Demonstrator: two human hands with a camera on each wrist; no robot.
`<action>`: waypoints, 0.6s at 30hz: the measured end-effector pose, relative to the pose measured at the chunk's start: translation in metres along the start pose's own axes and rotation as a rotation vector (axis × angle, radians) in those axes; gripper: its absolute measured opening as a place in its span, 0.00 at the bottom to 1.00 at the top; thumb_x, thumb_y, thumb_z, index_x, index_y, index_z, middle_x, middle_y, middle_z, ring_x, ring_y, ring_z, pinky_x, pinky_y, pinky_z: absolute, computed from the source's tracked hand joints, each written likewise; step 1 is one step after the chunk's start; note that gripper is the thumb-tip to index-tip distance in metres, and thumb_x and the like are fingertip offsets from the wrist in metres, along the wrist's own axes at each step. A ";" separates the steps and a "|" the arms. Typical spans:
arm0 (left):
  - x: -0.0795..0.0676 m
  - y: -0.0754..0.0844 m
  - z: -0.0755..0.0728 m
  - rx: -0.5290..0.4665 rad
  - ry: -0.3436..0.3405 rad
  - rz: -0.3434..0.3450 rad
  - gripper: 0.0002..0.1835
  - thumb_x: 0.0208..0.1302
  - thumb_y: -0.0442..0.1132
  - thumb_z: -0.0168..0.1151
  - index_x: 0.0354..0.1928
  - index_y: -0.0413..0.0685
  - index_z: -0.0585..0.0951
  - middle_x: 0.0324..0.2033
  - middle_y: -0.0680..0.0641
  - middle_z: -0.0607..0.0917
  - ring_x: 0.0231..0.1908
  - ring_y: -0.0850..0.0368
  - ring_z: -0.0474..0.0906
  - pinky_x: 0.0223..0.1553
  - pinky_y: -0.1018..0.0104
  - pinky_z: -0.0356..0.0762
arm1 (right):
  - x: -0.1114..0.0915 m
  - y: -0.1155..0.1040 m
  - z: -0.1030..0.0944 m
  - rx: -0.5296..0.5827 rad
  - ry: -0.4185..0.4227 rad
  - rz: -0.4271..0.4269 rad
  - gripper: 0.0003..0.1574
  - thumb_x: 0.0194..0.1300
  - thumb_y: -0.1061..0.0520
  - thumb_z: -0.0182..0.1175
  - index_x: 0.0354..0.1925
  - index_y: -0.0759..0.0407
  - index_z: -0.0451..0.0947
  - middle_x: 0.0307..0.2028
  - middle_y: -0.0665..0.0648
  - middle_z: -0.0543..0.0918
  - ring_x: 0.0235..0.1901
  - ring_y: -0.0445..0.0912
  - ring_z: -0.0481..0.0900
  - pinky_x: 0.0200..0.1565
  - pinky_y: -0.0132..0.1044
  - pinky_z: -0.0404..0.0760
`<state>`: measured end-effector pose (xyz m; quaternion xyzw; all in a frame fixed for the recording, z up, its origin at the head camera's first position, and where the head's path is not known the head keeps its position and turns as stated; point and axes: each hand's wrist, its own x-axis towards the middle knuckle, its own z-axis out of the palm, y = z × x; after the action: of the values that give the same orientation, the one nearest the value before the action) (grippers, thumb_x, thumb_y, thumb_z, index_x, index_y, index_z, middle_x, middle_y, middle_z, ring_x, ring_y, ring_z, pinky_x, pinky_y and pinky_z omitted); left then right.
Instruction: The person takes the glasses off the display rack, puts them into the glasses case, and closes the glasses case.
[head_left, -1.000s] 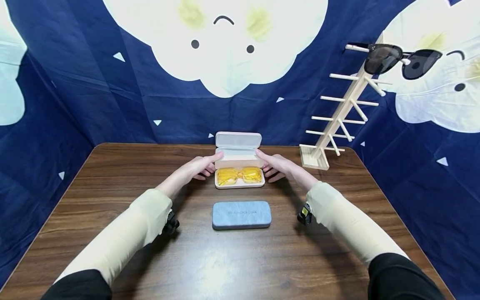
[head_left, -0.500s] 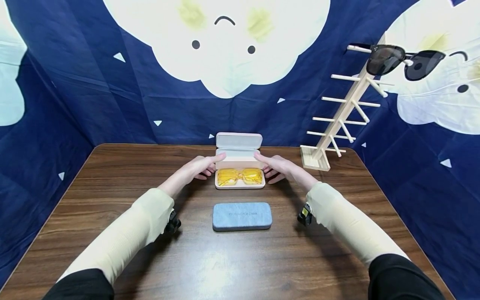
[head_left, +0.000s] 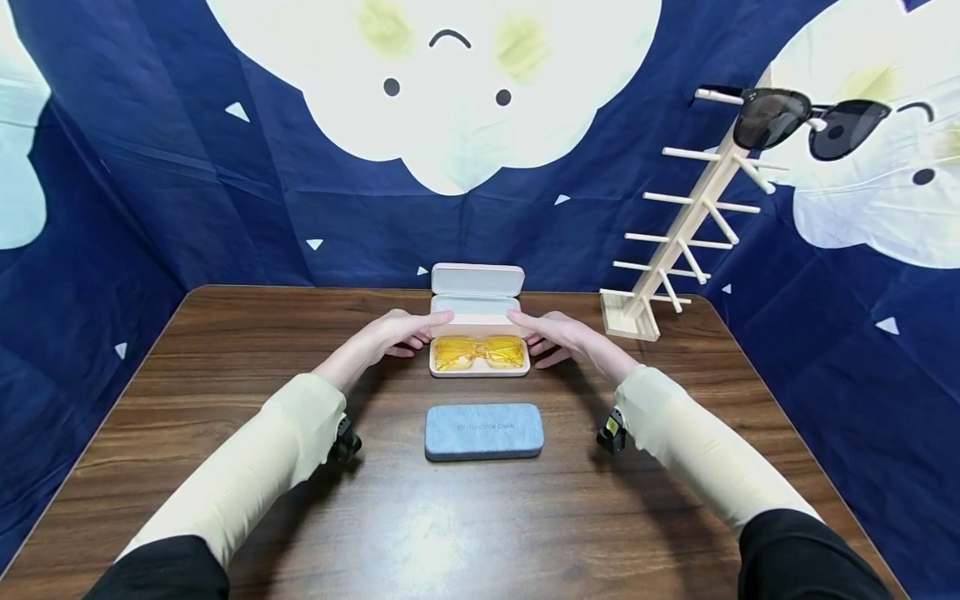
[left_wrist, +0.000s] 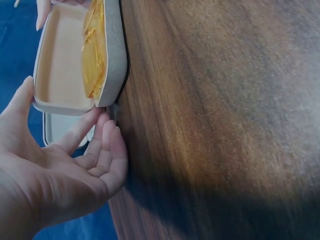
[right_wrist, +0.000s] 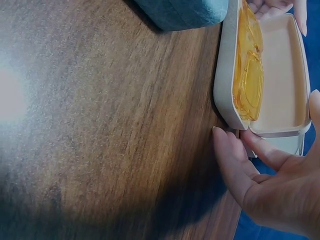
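An opened pale pink glasses case [head_left: 480,374] lies on the table with yellow-tinted glasses [head_left: 480,352] in its base. My left hand [head_left: 402,331] grips the left end of its raised lid, thumb on the upper edge and index finger by the hinge. At the right end my right hand [head_left: 561,333] holds the lid the same way. Both wrist views show the lid's beige inside and the glasses [left_wrist: 93,60] [right_wrist: 250,75] beneath it. Closer to me lies a closed blue glasses case [head_left: 483,432] with lettering on top.
Behind the pink case stands another opened case [head_left: 477,280] with a light interior. A wooden peg rack [head_left: 690,208] rises at the back right, with black sunglasses [head_left: 772,118] on its top pegs. Blue fabric [head_left: 247,192] with clouds hangs behind the table [head_left: 285,325].
Both thumbs have moved slightly inward and toward me on the pink case's lid, which seems to tip a little forward. The glasses and the blue case stay in place.
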<state>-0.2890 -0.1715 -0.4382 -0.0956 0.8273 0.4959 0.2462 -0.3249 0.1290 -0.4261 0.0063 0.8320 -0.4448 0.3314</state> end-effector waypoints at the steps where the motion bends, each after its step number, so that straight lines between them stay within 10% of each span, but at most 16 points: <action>1: 0.000 0.000 0.000 0.007 0.002 0.005 0.42 0.58 0.74 0.64 0.55 0.42 0.81 0.54 0.45 0.82 0.54 0.53 0.78 0.57 0.60 0.82 | 0.000 0.000 0.000 0.001 0.000 -0.002 0.49 0.65 0.23 0.57 0.64 0.60 0.74 0.59 0.60 0.76 0.52 0.50 0.80 0.51 0.46 0.88; 18: -0.001 -0.005 0.002 0.007 0.001 0.048 0.43 0.60 0.70 0.66 0.66 0.44 0.78 0.65 0.42 0.80 0.64 0.47 0.75 0.64 0.56 0.79 | -0.001 0.006 0.002 0.001 0.000 -0.038 0.50 0.66 0.27 0.60 0.69 0.60 0.71 0.65 0.62 0.73 0.56 0.51 0.78 0.50 0.44 0.89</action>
<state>-0.2854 -0.1720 -0.4426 -0.0749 0.8313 0.4985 0.2340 -0.3209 0.1313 -0.4302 -0.0093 0.8318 -0.4512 0.3231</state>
